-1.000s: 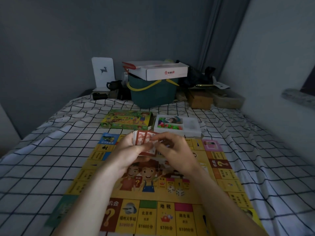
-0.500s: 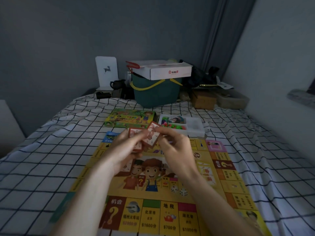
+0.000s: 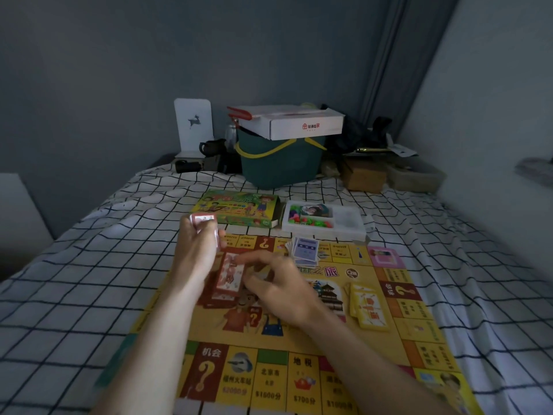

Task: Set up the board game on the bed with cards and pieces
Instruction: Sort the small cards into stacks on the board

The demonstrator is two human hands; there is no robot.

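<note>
Left hand [image 3: 196, 250] still grips the red deck [image 3: 203, 220]; right hand [image 3: 278, 290] has lowered some red cards [image 3: 229, 275] onto the board [image 3: 299, 369], starting that pile.

The room is dim. A grey wall [image 3: 119, 70] stands behind the bed [image 3: 89, 265], which has a white sheet with black squares. A grey curtain [image 3: 389, 55] hangs in the corner beside a pale wall [image 3: 493, 100].
</note>
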